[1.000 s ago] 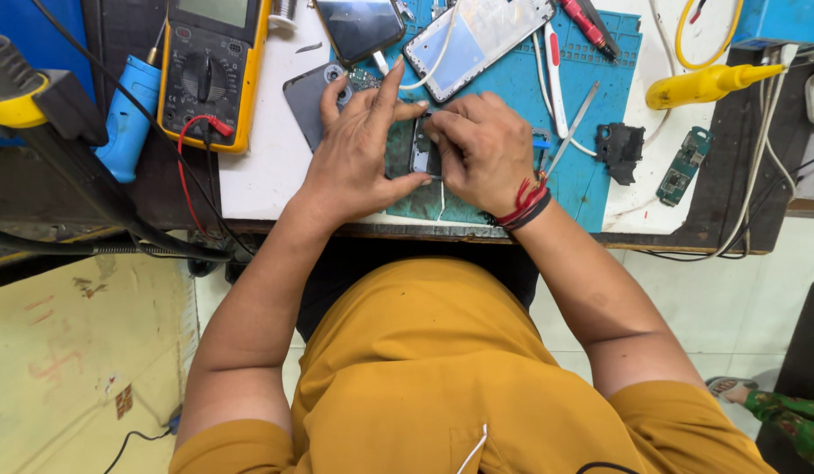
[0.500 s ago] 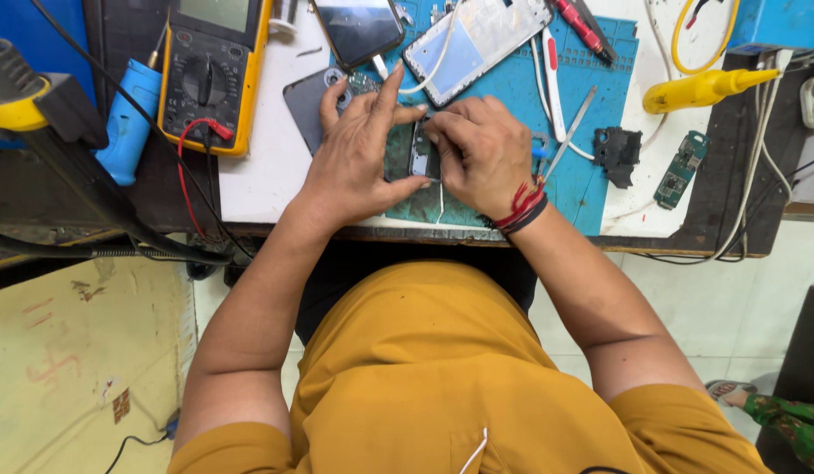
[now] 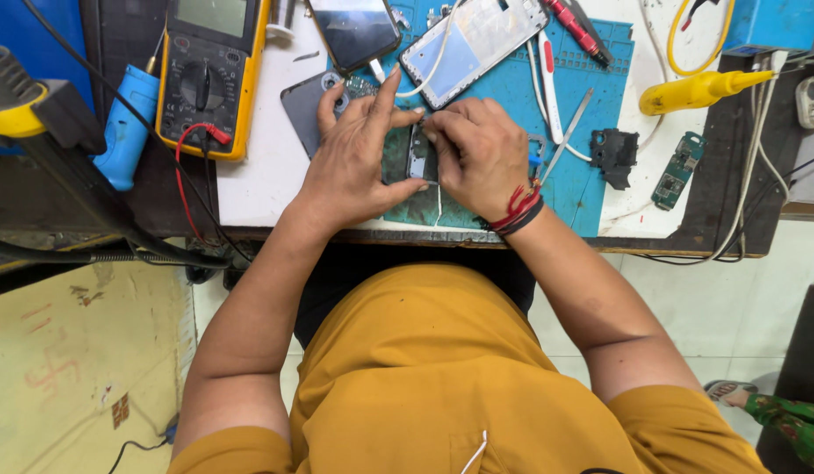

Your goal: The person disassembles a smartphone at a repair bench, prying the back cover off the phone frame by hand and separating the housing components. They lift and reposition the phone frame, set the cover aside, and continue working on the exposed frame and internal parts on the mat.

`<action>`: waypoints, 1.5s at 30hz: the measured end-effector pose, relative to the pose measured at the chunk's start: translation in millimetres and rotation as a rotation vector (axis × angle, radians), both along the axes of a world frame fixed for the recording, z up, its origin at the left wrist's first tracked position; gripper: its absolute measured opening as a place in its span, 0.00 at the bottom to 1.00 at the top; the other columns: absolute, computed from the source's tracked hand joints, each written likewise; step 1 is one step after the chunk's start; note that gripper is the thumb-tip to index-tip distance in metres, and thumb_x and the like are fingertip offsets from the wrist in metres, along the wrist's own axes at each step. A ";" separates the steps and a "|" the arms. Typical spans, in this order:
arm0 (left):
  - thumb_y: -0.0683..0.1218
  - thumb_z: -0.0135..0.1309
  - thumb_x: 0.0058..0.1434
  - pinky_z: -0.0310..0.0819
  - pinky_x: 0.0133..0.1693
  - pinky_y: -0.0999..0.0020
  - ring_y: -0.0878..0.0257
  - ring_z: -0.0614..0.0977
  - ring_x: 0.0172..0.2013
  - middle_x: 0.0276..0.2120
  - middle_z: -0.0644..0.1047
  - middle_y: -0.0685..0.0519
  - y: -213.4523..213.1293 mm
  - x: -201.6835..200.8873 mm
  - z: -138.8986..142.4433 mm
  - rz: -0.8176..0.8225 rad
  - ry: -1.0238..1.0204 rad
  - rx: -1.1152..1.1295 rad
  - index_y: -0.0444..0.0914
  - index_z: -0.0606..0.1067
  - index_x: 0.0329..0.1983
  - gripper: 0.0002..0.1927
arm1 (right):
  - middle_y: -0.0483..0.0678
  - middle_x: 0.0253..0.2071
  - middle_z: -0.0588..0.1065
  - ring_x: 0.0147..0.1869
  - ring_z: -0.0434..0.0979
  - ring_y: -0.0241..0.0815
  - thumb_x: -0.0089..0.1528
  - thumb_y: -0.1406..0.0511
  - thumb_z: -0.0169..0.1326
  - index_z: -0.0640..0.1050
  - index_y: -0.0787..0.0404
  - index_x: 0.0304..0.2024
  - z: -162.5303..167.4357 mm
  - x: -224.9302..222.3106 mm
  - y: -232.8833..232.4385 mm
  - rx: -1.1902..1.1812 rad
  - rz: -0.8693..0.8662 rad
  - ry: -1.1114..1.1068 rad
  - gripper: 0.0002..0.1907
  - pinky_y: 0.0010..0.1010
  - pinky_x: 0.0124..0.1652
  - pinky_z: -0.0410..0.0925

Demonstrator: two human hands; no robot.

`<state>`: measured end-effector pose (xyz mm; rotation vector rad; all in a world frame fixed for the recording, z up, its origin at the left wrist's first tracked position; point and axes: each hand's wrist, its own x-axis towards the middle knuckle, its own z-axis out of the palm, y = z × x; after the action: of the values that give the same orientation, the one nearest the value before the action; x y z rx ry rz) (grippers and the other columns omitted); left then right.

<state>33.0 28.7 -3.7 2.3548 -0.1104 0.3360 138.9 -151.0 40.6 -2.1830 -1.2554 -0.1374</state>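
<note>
At a cluttered repair counter (image 3: pixel 266 189), a person in a mustard shirt bends over a small circuit board (image 3: pixel 419 156) lying on a blue work mat (image 3: pixel 591 132). The left hand (image 3: pixel 359 158) rests flat with fingers spread, its thumb and forefinger bracketing the board's left edge. The right hand (image 3: pixel 477 154), a red thread bracelet (image 3: pixel 517 209) at the wrist, is curled with fingertips pressed to the board's right edge — the part sits pinched between both hands, just visible in the gap between them.

The work appears to be at a fine fitting or prying stage on the board. Any next move looks to call for a steady hold from the left hand and small, careful fingertip pressure from the right, since the piece is thin and mostly covered.

Around the hands lie a yellow multimeter (image 3: pixel 212 75) with a red lead, a dark phone (image 3: pixel 354 31), a phone frame (image 3: pixel 473 44) with its back removed, a yellow-handled tool (image 3: pixel 697 89) and a small green board (image 3: pixel 677 169) well apart at the right.
</note>
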 end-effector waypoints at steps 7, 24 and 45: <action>0.56 0.77 0.47 0.37 0.72 0.43 0.54 0.73 0.64 0.59 0.80 0.55 -0.6 -0.4 -0.5 0.003 0.003 0.003 0.35 0.42 0.79 0.69 | 0.47 0.38 0.77 0.41 0.76 0.50 0.61 0.71 0.63 0.81 0.58 0.40 -0.2 -1.9 0.4 -0.001 0.016 -0.008 0.06 0.37 0.39 0.69; 0.55 0.76 0.48 0.38 0.72 0.42 0.54 0.74 0.62 0.58 0.80 0.55 0.0 -0.7 1.6 0.004 0.017 0.004 0.34 0.43 0.79 0.67 | 0.46 0.37 0.76 0.40 0.75 0.50 0.60 0.71 0.63 0.81 0.58 0.39 -0.8 -0.5 -1.1 -0.016 0.056 0.000 0.05 0.38 0.38 0.68; 0.56 0.77 0.48 0.37 0.72 0.43 0.53 0.73 0.64 0.58 0.80 0.55 0.8 -1.0 1.0 0.000 -0.002 0.008 0.35 0.42 0.79 0.68 | 0.46 0.36 0.77 0.39 0.74 0.50 0.58 0.72 0.61 0.82 0.56 0.38 3.7 0.1 0.0 -0.074 0.118 0.028 0.07 0.38 0.36 0.67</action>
<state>32.0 29.5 -2.7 2.3626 -0.1131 0.3383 139.0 -151.0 44.2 -2.1583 -1.3899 -0.0118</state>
